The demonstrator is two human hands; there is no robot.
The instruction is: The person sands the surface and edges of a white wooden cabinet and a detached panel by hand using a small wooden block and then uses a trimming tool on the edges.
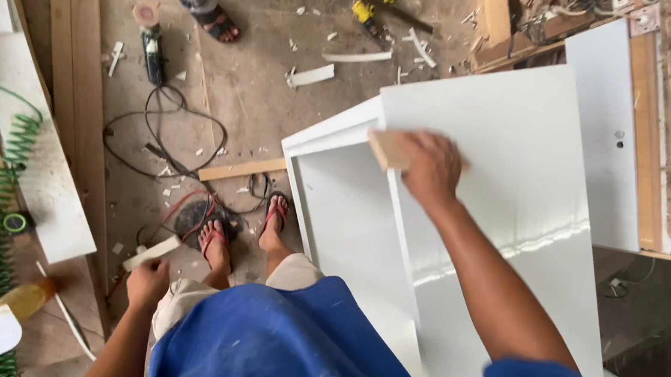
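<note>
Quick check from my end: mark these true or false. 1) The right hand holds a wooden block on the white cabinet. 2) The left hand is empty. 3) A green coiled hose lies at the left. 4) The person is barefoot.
1) True: the right hand presses a wooden block at the top edge of the white cabinet.
2) False: the left hand grips a small pale strip.
3) True: the green coiled hose runs along the left side.
4) False: the person wears red flip-flops.
</note>
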